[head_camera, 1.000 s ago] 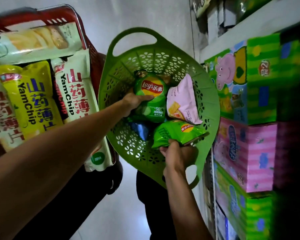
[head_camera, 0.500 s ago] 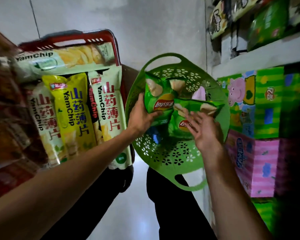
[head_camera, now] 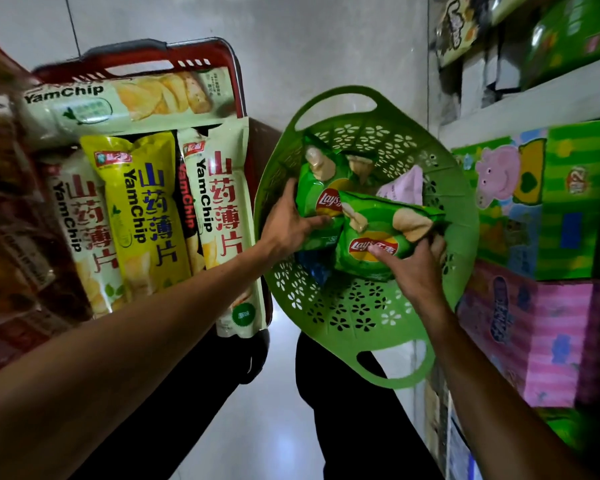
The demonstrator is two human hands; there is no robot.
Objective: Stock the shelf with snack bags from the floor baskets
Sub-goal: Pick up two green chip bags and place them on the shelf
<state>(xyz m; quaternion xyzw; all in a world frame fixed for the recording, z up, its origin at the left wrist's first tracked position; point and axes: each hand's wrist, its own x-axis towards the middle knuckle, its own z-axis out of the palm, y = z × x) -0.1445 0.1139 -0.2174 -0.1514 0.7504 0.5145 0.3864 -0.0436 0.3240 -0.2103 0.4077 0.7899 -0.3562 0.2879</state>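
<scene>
A green perforated basket point(head_camera: 354, 306) fills the centre-right of the frame, its two loop handles at top and bottom. Inside it, the left hand point(head_camera: 288, 223) grips a green Lay's bag point(head_camera: 321, 188) from the left side, thumb over the top edge and fingers curled under its lower part, so most of the bag's bottom print is hidden. The right hand point(head_camera: 414, 268) pinches a second green Lay's bag point(head_camera: 378, 233) at its lower right corner, thumb laid across the logo and the other fingers tucked behind the foil (only their tips show past the edge). This second bag overlaps the first, covering half its logo. Behind both, a pale pink bag point(head_camera: 404, 185) pokes out, its print too blurred to read, and a sliver of something blue point(head_camera: 312, 266) lies beneath the green bags; what it is cannot be told.

At the left of the frame a red basket point(head_camera: 160, 57) holds long YamChip bags point(head_camera: 139, 209), its left part smeared and cut off by the edge. Along the right edge runs the shelf point(head_camera: 520, 109), stacked with blurred green and pink cartoon-pig boxes point(head_camera: 534, 202); items on the tier above are cropped. Dark trouser legs point(head_camera: 354, 427) show below on the pale floor point(head_camera: 267, 410).
</scene>
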